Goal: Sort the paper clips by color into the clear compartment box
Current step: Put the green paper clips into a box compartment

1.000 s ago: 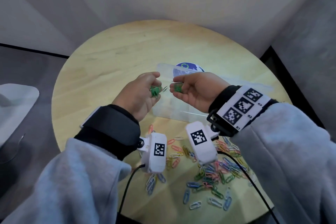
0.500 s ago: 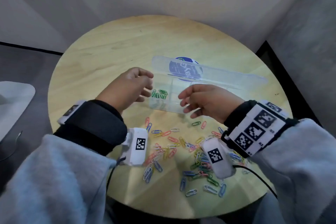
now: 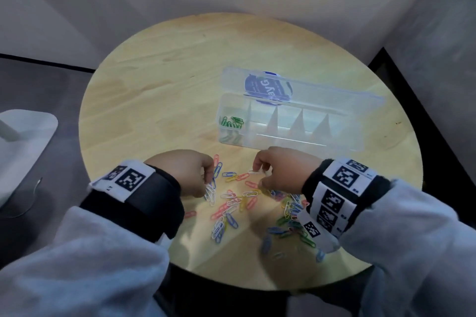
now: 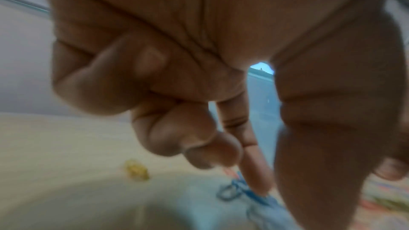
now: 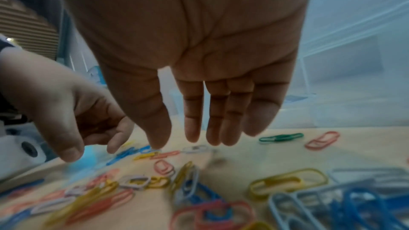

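The clear compartment box [image 3: 288,140] stands on the round wooden table [image 3: 167,85], its lid [image 3: 322,94] open behind it. Several green clips [image 3: 231,122] lie in its leftmost compartment; the other compartments look bare. A mixed pile of coloured clips [image 3: 239,203] lies near the table's front edge. My left hand [image 3: 210,180] hovers over the pile's left side; its index finger [image 4: 250,163] touches blue clips [image 4: 241,191], the thumb apart and the other fingers curled in. My right hand [image 3: 257,175] hangs with straight fingers [image 5: 212,111] just above a white clip [image 5: 196,149], holding nothing.
A green clip [image 5: 281,136] and a red clip [image 5: 322,140] lie apart near the box's front wall. A white object [image 3: 23,147] sits off the table to the left. Grey walls close in behind. The pile reaches close to the table's front edge [image 3: 257,285].
A second ago both hands held green clips at the box; the clips now lie in its left compartment. Both hands have come back toward me and down over the pile.
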The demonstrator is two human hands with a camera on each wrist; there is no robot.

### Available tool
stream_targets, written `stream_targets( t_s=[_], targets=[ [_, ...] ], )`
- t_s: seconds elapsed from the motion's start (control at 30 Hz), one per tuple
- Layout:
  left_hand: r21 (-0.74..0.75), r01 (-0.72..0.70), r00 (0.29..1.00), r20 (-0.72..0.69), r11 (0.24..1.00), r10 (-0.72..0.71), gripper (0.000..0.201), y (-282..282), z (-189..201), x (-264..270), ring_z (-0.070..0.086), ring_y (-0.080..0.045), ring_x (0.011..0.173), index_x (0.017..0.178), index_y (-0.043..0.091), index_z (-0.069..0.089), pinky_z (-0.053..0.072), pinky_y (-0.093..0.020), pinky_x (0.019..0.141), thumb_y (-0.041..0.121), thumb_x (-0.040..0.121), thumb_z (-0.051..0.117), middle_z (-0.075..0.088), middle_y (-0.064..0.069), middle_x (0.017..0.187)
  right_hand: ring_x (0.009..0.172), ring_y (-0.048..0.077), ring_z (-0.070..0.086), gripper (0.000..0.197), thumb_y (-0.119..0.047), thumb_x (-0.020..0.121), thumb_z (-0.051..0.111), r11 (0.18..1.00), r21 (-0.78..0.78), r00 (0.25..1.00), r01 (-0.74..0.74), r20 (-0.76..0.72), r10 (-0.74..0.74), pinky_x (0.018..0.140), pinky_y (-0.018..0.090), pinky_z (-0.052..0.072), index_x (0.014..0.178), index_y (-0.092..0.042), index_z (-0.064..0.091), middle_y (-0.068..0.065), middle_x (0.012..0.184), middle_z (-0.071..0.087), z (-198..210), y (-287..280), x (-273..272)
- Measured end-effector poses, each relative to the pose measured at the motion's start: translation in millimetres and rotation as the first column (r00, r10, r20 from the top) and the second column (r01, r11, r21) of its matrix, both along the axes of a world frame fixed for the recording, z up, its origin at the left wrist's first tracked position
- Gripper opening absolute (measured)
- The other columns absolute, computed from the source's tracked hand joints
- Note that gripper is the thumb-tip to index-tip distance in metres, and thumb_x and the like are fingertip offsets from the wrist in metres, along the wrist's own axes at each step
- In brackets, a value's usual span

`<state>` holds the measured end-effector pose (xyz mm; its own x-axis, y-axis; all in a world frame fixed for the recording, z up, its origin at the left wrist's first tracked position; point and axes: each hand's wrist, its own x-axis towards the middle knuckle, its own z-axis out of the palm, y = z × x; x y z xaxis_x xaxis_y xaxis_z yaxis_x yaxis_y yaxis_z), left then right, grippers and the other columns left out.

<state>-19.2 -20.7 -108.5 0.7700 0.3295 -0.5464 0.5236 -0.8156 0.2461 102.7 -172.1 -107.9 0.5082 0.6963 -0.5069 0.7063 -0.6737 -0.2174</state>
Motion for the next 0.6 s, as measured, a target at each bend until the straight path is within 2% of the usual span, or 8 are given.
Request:
stream_targets(
  t_s=[0.1,0.27,0.33,0.43,0.5,0.6],
  targets=[
    [0.069,-0.035,0.999,0.029,0.997,0.033,0.024,0.9,-2.7,0.3,0.048,-0.017,0.070,0.091,0.029,0.050,0.031,-0.023,0.054,0.018,0.074,0.063,0.048,0.007,0.068,0.103,0.020,0.055,0.035,-0.026,0.082,0.062,1.000,-0.009,0.999,-0.019,0.032,0.019,0.088,0.032,0.048,0.116,-0.024,0.054,-0.002,0.118,0.050,-7.3,6.6,0.2],
    [0.112,-0.047,0.999,0.014,0.993,0.046,0.028,2.6,-5.3,5.3,0.048,-0.018,0.074,0.101,0.028,0.054,0.026,-0.021,0.051,0.017,0.077,0.064,0.044,0.009,0.067,0.087,0.017,0.051,0.020,-0.021,0.082,0.062,0.998,-0.036,0.997,-0.050,0.058,0.052,0.082,0.032,0.050,0.101,-0.021,0.056,-0.001,0.108,0.052,-9.9,14.1,2.0],
    [0.094,-0.040,0.999,0.023,0.995,0.038,0.023,3.1,-8.0,8.6,0.045,-0.015,0.067,0.095,0.027,0.054,0.026,-0.021,0.050,0.017,0.077,0.063,0.045,0.008,0.066,0.085,0.018,0.050,0.012,-0.017,0.082,0.061,0.996,-0.055,0.996,-0.071,0.051,0.074,0.077,0.029,0.047,0.092,-0.020,0.054,-0.001,0.102,0.052,-9.1,16.3,1.3],
    [0.090,-0.046,0.998,0.046,0.995,0.042,0.015,4.6,-11.5,12.4,0.043,-0.012,0.062,0.085,0.025,0.053,0.027,-0.022,0.050,0.015,0.078,0.062,0.046,0.007,0.065,0.085,0.019,0.051,0.007,-0.015,0.084,0.057,0.990,-0.101,0.994,-0.096,0.043,0.100,0.073,0.028,0.044,0.089,-0.018,0.053,0.000,0.098,0.053,-7.9,19.1,-0.8],
    [0.092,-0.048,0.998,0.045,0.995,0.044,0.013,4.2,-13.5,14.9,0.044,-0.012,0.063,0.081,0.024,0.054,0.027,-0.021,0.048,0.015,0.079,0.062,0.047,0.007,0.065,0.082,0.019,0.052,0.005,-0.015,0.084,0.056,0.990,-0.110,0.994,-0.091,0.050,0.097,0.071,0.028,0.046,0.088,-0.016,0.058,0.001,0.096,0.058,-7.6,20.0,-2.5],
    [0.086,-0.053,0.998,0.035,0.995,0.050,0.010,2.4,-15.0,17.5,0.051,-0.017,0.074,0.080,0.024,0.057,0.029,-0.022,0.051,0.015,0.080,0.062,0.056,0.004,0.076,0.080,0.020,0.057,0.015,-0.015,0.081,0.059,0.988,-0.134,0.995,-0.080,0.043,0.086,0.069,0.030,0.048,0.093,-0.010,0.067,0.005,0.094,0.066,-6.3,20.1,-3.7]
  ],
)
